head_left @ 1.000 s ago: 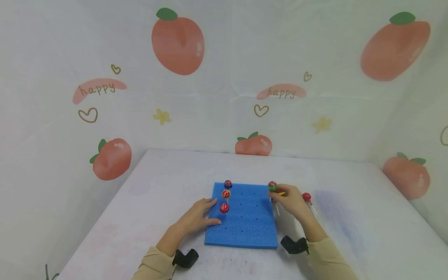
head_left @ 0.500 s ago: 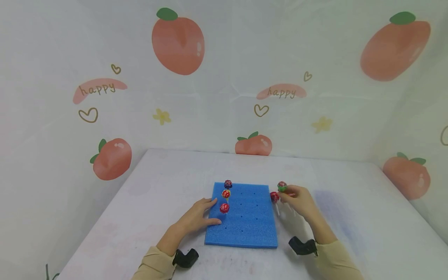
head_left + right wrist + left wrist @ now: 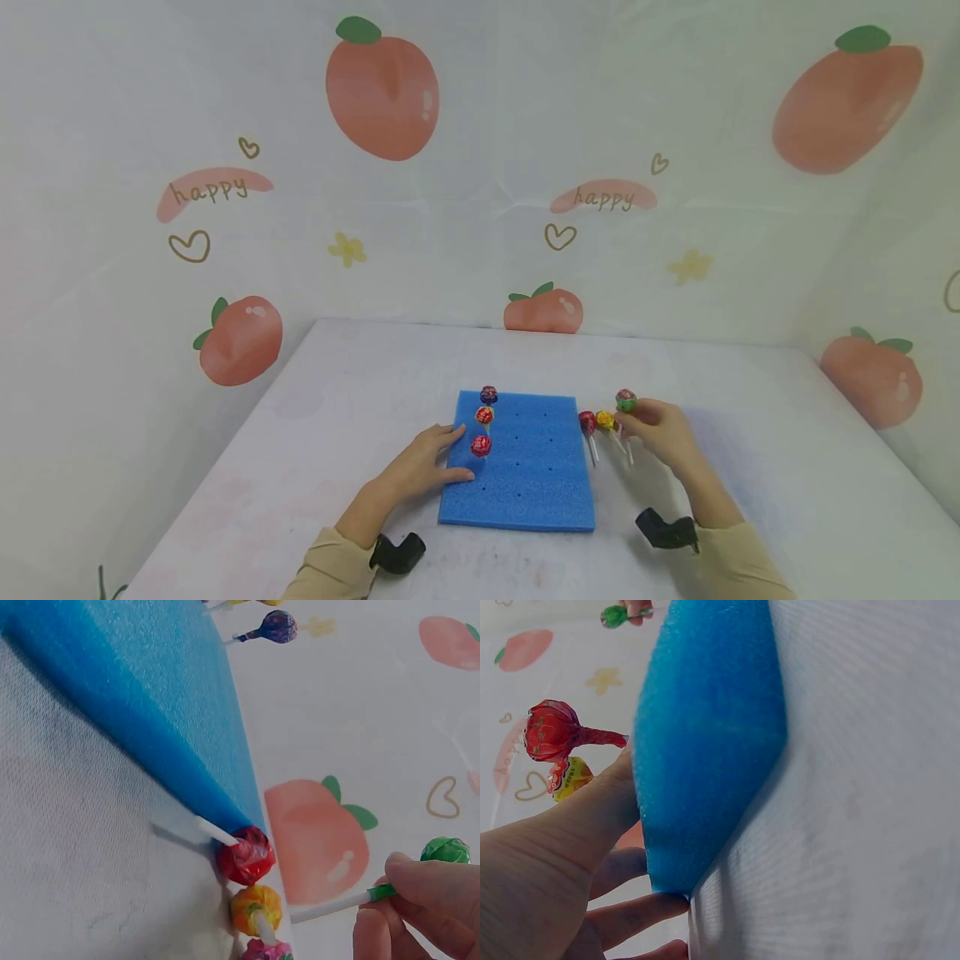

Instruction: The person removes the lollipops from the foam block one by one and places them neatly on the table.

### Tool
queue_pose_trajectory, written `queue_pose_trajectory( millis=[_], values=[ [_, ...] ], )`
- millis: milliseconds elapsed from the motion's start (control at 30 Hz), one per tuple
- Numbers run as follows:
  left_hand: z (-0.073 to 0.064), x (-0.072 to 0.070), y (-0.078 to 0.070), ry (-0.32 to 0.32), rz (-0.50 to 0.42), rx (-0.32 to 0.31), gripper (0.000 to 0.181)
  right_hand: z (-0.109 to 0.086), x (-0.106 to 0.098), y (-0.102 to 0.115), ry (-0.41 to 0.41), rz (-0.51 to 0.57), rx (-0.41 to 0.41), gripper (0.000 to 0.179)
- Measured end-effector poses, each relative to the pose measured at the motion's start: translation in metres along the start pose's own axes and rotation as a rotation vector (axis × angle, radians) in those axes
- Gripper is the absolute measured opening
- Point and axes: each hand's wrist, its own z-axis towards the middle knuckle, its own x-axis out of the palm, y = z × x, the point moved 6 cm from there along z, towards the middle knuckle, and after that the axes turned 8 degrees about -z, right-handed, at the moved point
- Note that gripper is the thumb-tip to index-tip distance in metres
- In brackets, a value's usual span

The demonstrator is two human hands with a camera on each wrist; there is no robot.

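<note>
My right hand (image 3: 658,429) pinches a green-wrapped lollipop (image 3: 626,400) just below its candy, to the right of a blue foam board (image 3: 536,500). In the right wrist view its white stick (image 3: 330,907) points left from the fingertips. My left hand (image 3: 420,467) rests at the board's left edge, thumb over the top face and fingers along the side. Standing in the board's left column are a dark purple lollipop (image 3: 489,395), a red-and-yellow lollipop (image 3: 485,415) and a red lollipop (image 3: 481,447). Small holes dot the rest of the board.
Loose on the white table (image 3: 360,375), right of the board, lie a red lollipop (image 3: 588,422) and a yellow lollipop (image 3: 605,420). A pink-wrapped lollipop (image 3: 268,950) lies beside the yellow one. A fruit-printed cloth backdrop (image 3: 465,208) rises behind.
My right hand has moved right, away from the board, with the green lollipop, uncovering the loose red and yellow lollipops. Another red lollipop farther right is now hidden behind it. My left hand stays put.
</note>
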Motion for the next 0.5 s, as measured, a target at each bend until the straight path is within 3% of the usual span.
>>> queue_pose_trajectory(
  millis=[500],
  values=[
    [0.0,0.001,0.001,0.001,-0.009,-0.005,0.075,-0.003,-0.013,-0.017,-0.005,-0.101,0.048,0.036]
  ],
)
